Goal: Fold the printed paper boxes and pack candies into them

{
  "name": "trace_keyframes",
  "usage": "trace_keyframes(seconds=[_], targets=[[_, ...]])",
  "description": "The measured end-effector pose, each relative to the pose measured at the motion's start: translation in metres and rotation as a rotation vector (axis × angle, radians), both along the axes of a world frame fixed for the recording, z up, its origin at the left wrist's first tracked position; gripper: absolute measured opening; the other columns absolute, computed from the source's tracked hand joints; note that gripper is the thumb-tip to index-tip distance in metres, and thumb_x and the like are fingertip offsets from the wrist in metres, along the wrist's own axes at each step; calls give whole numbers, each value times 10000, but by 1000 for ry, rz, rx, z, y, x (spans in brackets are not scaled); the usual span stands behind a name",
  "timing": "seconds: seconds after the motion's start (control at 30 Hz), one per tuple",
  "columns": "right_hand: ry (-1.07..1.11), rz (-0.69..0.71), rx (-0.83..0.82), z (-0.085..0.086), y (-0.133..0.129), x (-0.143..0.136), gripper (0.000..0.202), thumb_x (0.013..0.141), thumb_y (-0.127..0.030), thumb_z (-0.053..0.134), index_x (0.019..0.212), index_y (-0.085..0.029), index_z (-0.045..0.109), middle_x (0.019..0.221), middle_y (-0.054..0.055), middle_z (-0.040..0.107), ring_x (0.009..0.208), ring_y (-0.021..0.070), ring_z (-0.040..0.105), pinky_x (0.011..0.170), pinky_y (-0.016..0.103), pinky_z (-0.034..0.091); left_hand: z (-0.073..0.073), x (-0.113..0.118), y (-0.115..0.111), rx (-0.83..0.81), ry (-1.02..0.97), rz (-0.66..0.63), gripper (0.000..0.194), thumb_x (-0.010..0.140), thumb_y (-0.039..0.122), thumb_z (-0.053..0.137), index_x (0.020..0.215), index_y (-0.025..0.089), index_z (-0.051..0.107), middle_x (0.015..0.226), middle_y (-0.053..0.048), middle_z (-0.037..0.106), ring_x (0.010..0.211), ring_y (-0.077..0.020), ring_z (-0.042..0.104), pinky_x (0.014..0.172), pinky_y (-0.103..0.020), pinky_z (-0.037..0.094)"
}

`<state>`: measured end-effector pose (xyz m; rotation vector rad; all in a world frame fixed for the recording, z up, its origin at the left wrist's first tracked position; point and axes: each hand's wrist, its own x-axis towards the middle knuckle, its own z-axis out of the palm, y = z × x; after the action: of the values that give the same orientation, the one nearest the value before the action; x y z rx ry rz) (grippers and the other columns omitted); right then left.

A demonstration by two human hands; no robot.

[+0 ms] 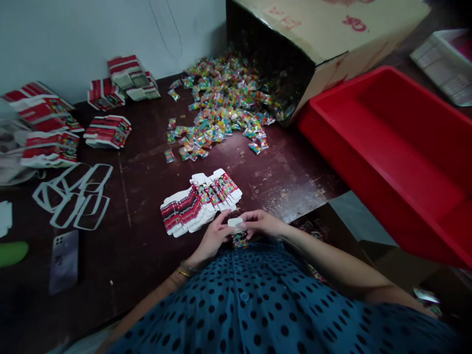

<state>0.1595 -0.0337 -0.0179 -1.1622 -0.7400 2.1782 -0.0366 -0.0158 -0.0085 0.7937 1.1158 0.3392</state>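
Close to my body, at the table's front edge, I hold a small printed carton (239, 239) with a white flap at its top. The fingers of my left hand (216, 233) are on its left side. My right hand (262, 223) grips it from the right, thumb and fingers near the flap. Just beyond my left hand lies a fanned stack of flat red and white cartons (180, 212). Farther back is a loose pile of clear packets with coloured candies (217, 105). The inside of the held carton is hidden.
A large cardboard box (332, 78) lies open beside the packets. The red bin (391, 167) stands at the right. Carton bundles (108, 130), white frames (79, 196), a phone (64, 261) and a green object (13, 253) are at the left.
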Motion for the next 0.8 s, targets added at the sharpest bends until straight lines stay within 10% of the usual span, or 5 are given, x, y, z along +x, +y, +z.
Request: trace_keyframes(seconds=[0.23, 0.5, 0.8], targets=[[-165, 250, 257, 4, 20, -6, 313, 711, -410, 730, 828, -121, 714, 752, 9, 673, 556, 88, 568, 536, 216, 492, -3, 2, 2, -171, -144, 0, 722, 663, 180, 699, 1350, 195, 477, 981, -65, 682, 786, -145, 599, 681, -247, 448], [-434, 160, 686, 4, 17, -10, 253, 837, -370, 630, 898, -153, 746, 912, 58, 708, 823, 166, 646, 772, 271, 484, -7, -8, 7, -146, -311, -51, 612, 728, 201, 646, 1326, 214, 517, 1269, -99, 604, 1054, -225, 596, 841, -307, 473], [-432, 421, 1162, 11, 10, 9, 268, 914, -283, 531, 1102, -159, 676, 1118, 110, 635, 1072, 179, 572, 926, 307, 459, -6, -6, 3, 267, -170, -221, 680, 772, 179, 629, 1412, 190, 401, 1241, -116, 601, 1112, -215, 572, 994, -344, 407]])
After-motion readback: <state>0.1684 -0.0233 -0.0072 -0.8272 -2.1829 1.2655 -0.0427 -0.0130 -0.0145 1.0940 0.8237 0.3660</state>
